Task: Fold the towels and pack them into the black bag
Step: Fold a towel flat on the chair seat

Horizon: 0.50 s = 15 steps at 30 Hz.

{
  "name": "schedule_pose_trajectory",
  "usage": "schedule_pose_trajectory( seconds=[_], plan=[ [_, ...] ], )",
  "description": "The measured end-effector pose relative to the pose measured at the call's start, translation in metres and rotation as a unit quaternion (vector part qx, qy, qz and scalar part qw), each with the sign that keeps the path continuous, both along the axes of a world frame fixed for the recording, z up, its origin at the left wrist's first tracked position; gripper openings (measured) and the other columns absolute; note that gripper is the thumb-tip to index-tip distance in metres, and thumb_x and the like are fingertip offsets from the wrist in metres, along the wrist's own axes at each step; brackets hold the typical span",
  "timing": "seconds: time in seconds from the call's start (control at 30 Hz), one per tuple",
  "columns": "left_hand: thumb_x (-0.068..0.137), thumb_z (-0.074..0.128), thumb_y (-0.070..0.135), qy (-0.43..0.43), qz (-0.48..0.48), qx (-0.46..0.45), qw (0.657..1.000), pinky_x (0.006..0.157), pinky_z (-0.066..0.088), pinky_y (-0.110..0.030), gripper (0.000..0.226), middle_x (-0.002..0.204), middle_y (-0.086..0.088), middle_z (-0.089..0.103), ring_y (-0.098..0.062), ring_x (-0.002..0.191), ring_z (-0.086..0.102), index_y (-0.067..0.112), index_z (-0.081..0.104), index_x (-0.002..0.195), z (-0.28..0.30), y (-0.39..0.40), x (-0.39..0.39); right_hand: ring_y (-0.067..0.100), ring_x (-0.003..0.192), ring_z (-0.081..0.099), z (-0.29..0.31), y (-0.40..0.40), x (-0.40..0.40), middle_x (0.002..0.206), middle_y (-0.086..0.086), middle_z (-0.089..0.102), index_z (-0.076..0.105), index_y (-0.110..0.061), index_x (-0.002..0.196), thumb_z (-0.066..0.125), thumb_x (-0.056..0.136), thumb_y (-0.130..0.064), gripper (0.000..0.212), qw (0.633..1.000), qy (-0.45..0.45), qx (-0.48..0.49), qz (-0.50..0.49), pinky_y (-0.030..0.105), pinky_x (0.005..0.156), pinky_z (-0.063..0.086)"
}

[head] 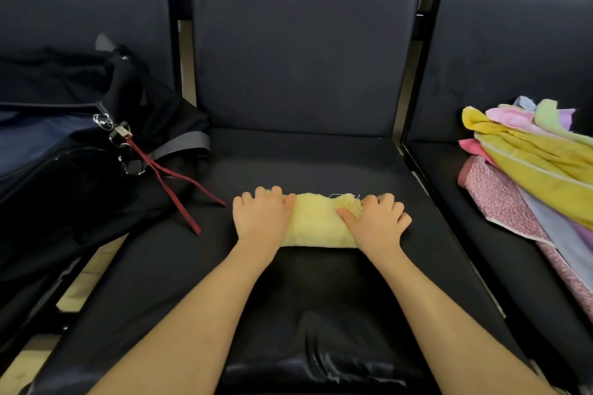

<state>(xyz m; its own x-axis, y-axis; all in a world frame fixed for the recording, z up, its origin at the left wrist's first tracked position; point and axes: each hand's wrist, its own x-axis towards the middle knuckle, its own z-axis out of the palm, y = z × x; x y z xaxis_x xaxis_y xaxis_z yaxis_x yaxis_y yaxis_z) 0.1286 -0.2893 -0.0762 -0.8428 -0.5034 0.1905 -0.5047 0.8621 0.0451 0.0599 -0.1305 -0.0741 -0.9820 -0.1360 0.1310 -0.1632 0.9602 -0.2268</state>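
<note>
A pale yellow towel [316, 221], folded into a small thick rectangle, lies on the middle seat [321, 163]. My left hand [261, 218] lies on its left end with fingers curled over the far edge. My right hand [373, 221] lies on its right end, thumb laid across the cloth. The black bag [80, 170] sits on the left seat, its top hanging open with a blue lining showing. A heap of unfolded towels [539, 170] in yellow, pink, green and lilac rests on the right seat.
A red strap [179, 189] and metal rings trail from the bag onto the middle seat, left of my left hand. Dark padded backrests stand behind all three seats. Metal frame gaps separate the seats.
</note>
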Motion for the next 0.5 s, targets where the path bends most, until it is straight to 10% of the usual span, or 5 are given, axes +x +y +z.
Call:
schedule_pose_trajectory(
  seconds=[0.5],
  plan=[
    [0.099,0.042,0.038,0.237,-0.028,0.127,0.963,0.081,0.028,-0.033,0.027,0.101,-0.002,0.053,-0.027,0.086,0.055,0.016,0.048,0.114,0.048,-0.005,0.062,0.000,0.073,0.034,0.057,0.011,0.076,0.075,-0.011,0.049,0.044,-0.017,0.102,0.053,0.096,-0.034,0.021,0.925,-0.020,-0.364,0.113,0.035,0.096,0.030]
  ],
)
